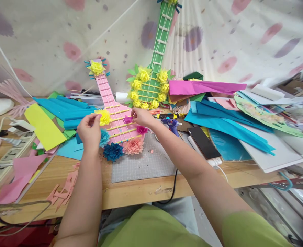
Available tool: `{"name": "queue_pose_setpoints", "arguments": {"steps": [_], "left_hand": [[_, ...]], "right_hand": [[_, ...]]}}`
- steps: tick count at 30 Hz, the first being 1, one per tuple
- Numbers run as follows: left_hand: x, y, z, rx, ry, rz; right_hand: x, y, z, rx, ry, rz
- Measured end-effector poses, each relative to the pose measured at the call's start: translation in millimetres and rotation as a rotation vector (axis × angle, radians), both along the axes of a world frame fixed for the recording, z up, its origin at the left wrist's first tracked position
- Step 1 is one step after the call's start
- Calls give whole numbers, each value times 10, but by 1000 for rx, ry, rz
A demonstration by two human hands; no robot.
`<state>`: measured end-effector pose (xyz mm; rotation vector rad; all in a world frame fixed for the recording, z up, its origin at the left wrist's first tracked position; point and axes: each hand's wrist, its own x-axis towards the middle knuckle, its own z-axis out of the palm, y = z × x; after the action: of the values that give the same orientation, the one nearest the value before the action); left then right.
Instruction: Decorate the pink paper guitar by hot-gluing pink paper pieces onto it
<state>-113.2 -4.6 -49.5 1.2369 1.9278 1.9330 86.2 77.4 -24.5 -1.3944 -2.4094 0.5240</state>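
A pink paper guitar (119, 126) with white strings leans on the worktable, paper flowers along its body edge. Beside its yellow paper flower (104, 117), my left hand (89, 129) has thumb and fingertips pressed together; whatever is between them, if anything, I cannot make out. My right hand (143, 117) reaches over the guitar's right side, pinching a small magenta paper flower (127, 119) in front of the strings. Lower on the body sit a light blue flower (104, 138), a dark blue flower (113, 152), a salmon flower (133, 146) and a dark pink flower (142, 130).
Behind stands a green paper guitar (151, 85) ringed with yellow flowers. A grey cutting mat (143, 168) lies in front. On the right are a blue glue gun (171, 126), a phone (203, 142) and stacked coloured paper (226, 120). Pink scraps (64, 188) and a power strip (11, 159) lie left.
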Motion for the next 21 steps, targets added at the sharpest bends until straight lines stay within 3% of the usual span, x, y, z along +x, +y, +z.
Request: {"name": "queue_pose_setpoints", "arguments": {"steps": [4, 10, 15, 21], "left_hand": [[-70, 10, -75, 46, -101, 7], [-47, -26, -42, 72, -222, 68], [93, -60, -90, 34, -204, -40], [344, -49, -160, -32, -223, -182]], "right_hand": [[-20, 22, -7, 13, -38, 4], [11, 58, -43, 90, -49, 36], [27, 61, -94, 186, -20, 55], [54, 52, -137, 146, 26, 67]]}}
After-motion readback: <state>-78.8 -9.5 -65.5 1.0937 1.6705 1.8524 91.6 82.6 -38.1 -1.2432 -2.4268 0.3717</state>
